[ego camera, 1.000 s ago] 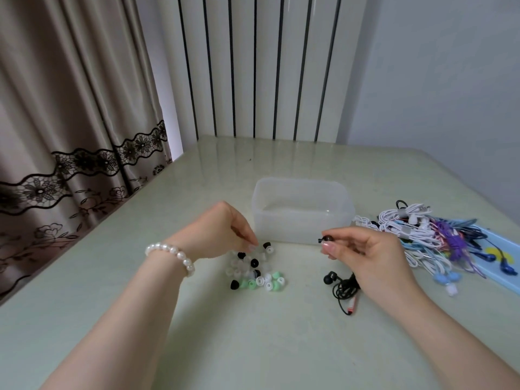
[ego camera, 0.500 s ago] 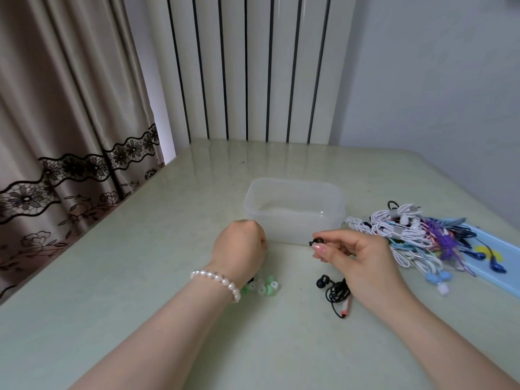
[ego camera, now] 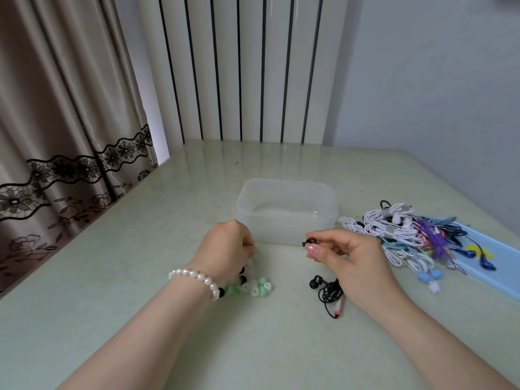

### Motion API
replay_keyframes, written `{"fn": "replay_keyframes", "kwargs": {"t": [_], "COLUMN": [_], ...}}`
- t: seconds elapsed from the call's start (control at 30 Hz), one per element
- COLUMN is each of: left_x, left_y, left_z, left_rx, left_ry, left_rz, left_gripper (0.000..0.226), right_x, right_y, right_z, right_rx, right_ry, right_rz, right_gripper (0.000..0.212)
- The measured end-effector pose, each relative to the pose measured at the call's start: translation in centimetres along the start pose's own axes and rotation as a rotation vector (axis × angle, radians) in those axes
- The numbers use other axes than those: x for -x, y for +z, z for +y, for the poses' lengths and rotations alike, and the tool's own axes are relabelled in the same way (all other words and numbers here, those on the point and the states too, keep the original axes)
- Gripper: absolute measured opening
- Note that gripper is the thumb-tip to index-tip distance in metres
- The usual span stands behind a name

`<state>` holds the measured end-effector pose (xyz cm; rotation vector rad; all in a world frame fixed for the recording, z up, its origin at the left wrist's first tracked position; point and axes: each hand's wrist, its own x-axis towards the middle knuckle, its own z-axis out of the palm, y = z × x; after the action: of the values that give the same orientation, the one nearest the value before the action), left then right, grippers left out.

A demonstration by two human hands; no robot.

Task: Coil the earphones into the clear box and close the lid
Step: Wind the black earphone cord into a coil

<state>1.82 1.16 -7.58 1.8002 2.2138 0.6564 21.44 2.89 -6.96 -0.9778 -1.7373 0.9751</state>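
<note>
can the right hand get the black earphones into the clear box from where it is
Probably yes. The right hand pinches one black earbud just in front of the clear box, which is open on top with nothing between. The black earphones' cord lies uncoiled on the table.

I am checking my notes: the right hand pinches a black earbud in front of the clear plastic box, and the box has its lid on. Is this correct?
Not quite. In the head view the clear plastic box is open, no lid on it. The right hand does pinch the black earbud in front of it.
</note>
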Motion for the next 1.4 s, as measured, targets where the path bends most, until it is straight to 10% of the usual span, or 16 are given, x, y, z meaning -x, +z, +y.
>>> {"fn": "replay_keyframes", "kwargs": {"t": [0.43, 0.7, 1.4], "left_x": [0.5, 3.0, 3.9], "left_y": [-1.3, 0.2, 0.4], "left_z": [0.0, 4.6, 5.3], "left_rx": [0.144, 1.094, 1.332], "left_ry": [0.021, -0.027, -0.139], "left_rz": [0.158, -0.014, -0.145], "left_gripper": [0.018, 0.022, 0.017], "right_x": [-0.3, -0.3, 0.0], "right_y": [-0.7, -1.3, -1.1], "right_z": [-0.3, -1.3, -1.5], "right_rx": [-0.063, -0.369, -0.377], "right_ry": [0.043, 0.154, 0.210], "right_rz": [0.059, 0.014, -0.049], "right_gripper": [0.027, 0.021, 0.019]}}
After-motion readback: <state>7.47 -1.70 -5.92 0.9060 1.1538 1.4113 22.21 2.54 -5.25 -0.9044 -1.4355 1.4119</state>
